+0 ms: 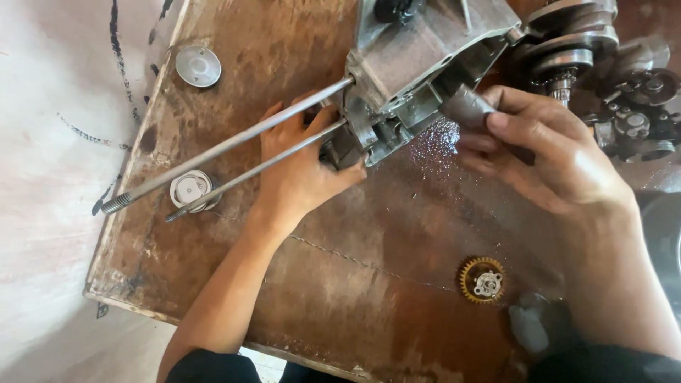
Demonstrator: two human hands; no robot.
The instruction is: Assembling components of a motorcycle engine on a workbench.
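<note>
A grey metal engine case lies tilted on a rusty brown board. Two long threaded studs stick out of it toward the lower left. My left hand reaches under the studs and grips the lower edge of the case. My right hand pinches a small grey tool or rag against the case's open side. An oily wet patch shines on the board just below the case.
A brass-toothed gear lies on the board at lower right. Two round metal discs lie at the left. A crankshaft and dark engine parts sit at the top right. The board's left edge borders a pale floor.
</note>
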